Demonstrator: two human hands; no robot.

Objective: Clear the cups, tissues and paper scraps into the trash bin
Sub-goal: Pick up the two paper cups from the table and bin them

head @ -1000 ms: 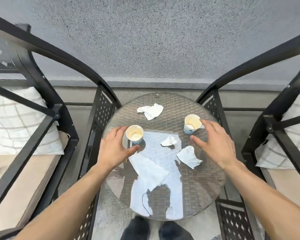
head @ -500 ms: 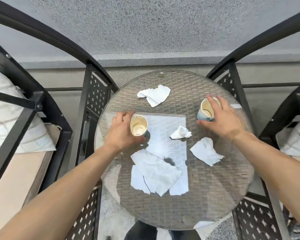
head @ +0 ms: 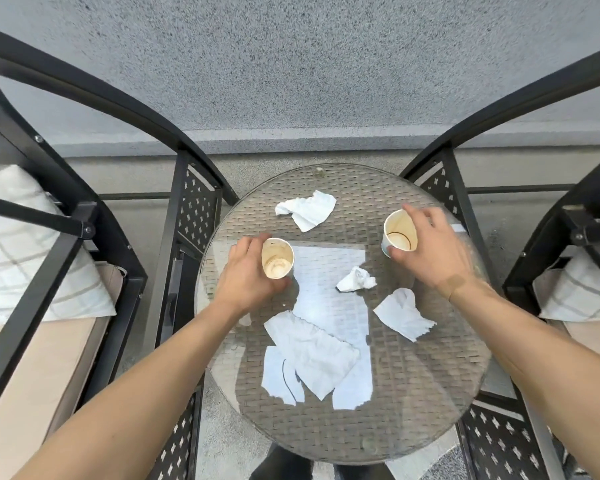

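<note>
Paper cups, no readable print, left grip (head: pixel 248 277) holding left cup (head: pixel 277 258), right grip (head: pixel 430 252) holding right cup (head: pixel 399 231)

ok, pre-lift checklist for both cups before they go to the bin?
1. Left hand grips left cup: ok.
2. Right hand grips right cup: ok.
3. Cups hold no liquid, only stains: ok.
4. Crumpled tissue lies apart from both cups: ok.
5. Trash bin located: cannot tell, not in view.
6. Table cleared of tissues and scraps: not ok, several remain.
</note>
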